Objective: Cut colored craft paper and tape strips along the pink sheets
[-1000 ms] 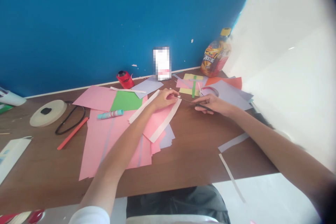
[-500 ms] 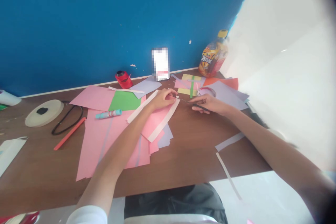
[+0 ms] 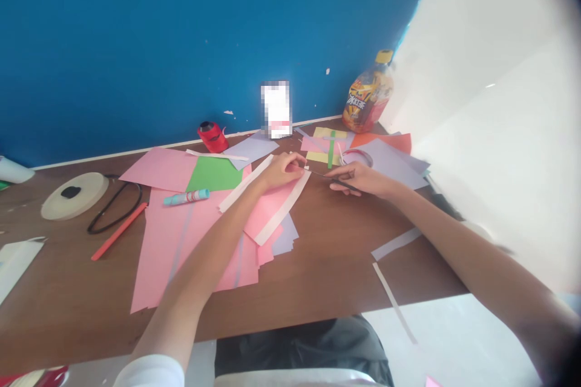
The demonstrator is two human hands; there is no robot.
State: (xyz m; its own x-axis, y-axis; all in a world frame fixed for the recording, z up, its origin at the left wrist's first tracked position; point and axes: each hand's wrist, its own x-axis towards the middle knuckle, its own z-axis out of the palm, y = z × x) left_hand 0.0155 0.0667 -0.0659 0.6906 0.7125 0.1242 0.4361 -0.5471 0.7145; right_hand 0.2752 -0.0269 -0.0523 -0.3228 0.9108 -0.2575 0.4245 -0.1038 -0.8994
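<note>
Left of the left hand (image 3: 280, 172), a cream tape roll (image 3: 75, 195) lies beside a coiled black cable (image 3: 113, 211) and a red marker (image 3: 118, 231), with a teal glue stick (image 3: 186, 197) nearer. Beyond the right hand (image 3: 361, 181), an orange-labelled plastic bottle (image 3: 367, 94) stands against the blue wall (image 3: 181, 42).

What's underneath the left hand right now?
The left hand sits on a pink paper piece, with white paper strips along its edges. The paper directly under the palm is covered, so that spot cannot be seen.
</note>
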